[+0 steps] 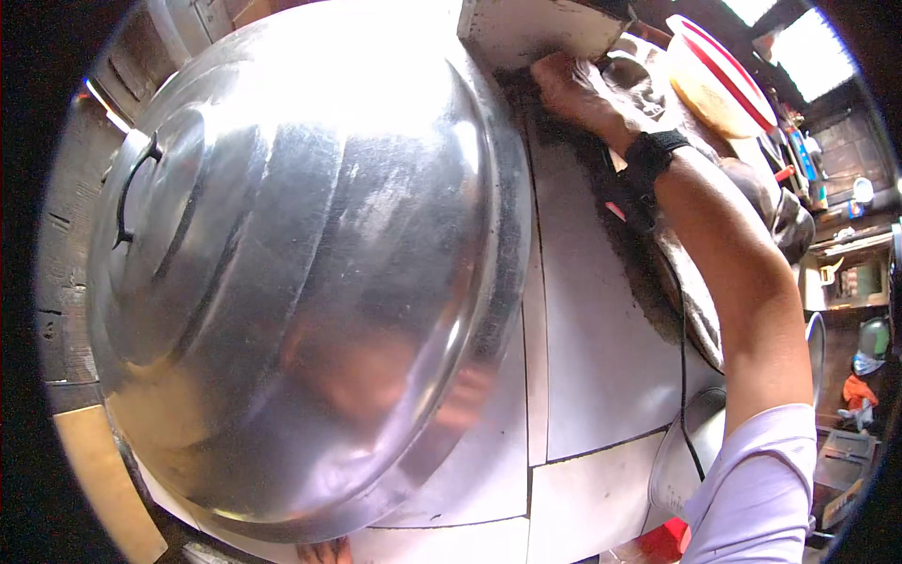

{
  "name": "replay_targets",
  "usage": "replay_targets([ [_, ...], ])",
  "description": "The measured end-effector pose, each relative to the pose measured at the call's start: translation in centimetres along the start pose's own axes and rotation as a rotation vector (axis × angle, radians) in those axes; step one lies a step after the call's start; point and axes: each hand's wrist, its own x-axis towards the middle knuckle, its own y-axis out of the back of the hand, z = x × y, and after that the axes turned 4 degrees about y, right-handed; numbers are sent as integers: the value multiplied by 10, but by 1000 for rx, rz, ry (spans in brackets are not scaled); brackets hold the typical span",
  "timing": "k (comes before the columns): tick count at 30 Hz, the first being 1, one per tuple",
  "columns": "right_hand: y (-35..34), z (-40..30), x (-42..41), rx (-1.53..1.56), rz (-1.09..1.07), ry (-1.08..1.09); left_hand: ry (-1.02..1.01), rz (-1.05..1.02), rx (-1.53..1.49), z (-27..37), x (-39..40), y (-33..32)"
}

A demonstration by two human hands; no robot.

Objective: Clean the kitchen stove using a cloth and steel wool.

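Observation:
A large domed aluminium lid (pixel 380 233) with a dark handle (pixel 132 190) fills the left and middle of the view, its shiny side showing blurred skin-coloured reflections. My right hand (pixel 571 92), blurred and with its fingers bent, reaches to the upper right, beside a soot-marked pale block (pixel 539 32). A black band (pixel 655 151) is round the wrist. Whether the fingers hold anything cannot be told. My left hand is not in view. Bare digits, seemingly toes (pixel 325 551), show below the lid at the bottom edge.
White tiles (pixel 599 317) with black soot stains lie right of the lid. A dark cable (pixel 682 381) runs down past a metal pot (pixel 690 451). A red-rimmed basin (pixel 726 77) stands at upper right. Farther right are cluttered shelves; a yellowish board (pixel 109 479) is at lower left.

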Motion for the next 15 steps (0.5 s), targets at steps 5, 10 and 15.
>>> replay_targets([
  [5,0,-7,-4,-49,97,-3,-9,21,-5,7,13,2],
  [10,9,-30,-17,-164,-43,161,-34,54,-9,8,17,7],
  [15,20,-66,-52,-12,-40,53,-61,74,-8,8,20,8],
])
